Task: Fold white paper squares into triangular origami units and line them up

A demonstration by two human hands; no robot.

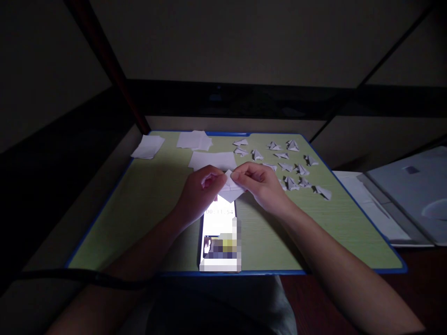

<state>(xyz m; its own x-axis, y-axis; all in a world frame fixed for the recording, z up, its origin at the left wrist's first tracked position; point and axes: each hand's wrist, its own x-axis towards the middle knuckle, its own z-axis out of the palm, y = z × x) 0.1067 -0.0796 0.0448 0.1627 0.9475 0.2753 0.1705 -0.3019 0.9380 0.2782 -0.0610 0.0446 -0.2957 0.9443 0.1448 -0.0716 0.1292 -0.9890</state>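
Between my two hands is a partly folded white paper (231,191), held just above the upper end of a lit phone (219,228). My left hand (199,191) pinches the paper's left side between thumb and fingers. On its right side, the thumb and fingers of my right hand (260,185) are closed on the same paper. A pointed fold stands up between the thumbs, and a flap hangs below. Just beyond my hands lie white sheets (212,159) on the green table (139,209). Several small folded paper pieces (291,145) are spread over the table's right side.
Two more stacks of white paper lie at the back, one at the left corner (148,146) and one near the middle (193,139). A dark cable (101,278) crosses the front left. Beside the table on the right is an open white box (412,190).
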